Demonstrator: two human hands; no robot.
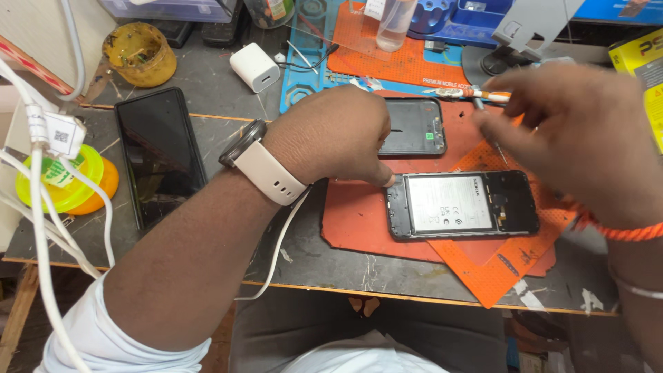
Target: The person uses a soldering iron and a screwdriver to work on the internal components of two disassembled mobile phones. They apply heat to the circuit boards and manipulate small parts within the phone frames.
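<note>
Two hands over the worktop (207,76), one opened phone (463,205) between them. Phone lies flat, back cover off, on an orange mat (359,221) near the front edge; pale battery panel shows in the middle, dark board area at its right end. A second orange mat (497,269), perforated, sits partly under the phone and overhangs the worktop edge. Left hand (331,135) is curled, knuckles up, thumb tip pressing down at the phone's left edge; it grasps nothing, just pins the frame. Pale-strap watch (259,162) on that wrist, white cable (276,249) running under the forearm. Right hand (580,138) hovers above the phone's right end, motion-blurred, fingers pinched around a thin tool (476,93) with white-and-orange handle; orange wrist thread (621,231) below it. Just behind the left hand: a second phone frame (414,126), dark, empty-looking, also on the mat. Left of the arm: a black phone (160,155) screen up, well apart from the work. Further left, a yellow-green disc (65,179) stacked on an orange one, partly behind white cables. Far side: white charger block (254,67), yellow tub (140,54), a blue mat (304,76) with a clear bottle (396,24) standing near it, grey stand (525,31) at the back right, yellow box (639,59) at the right edge.
</note>
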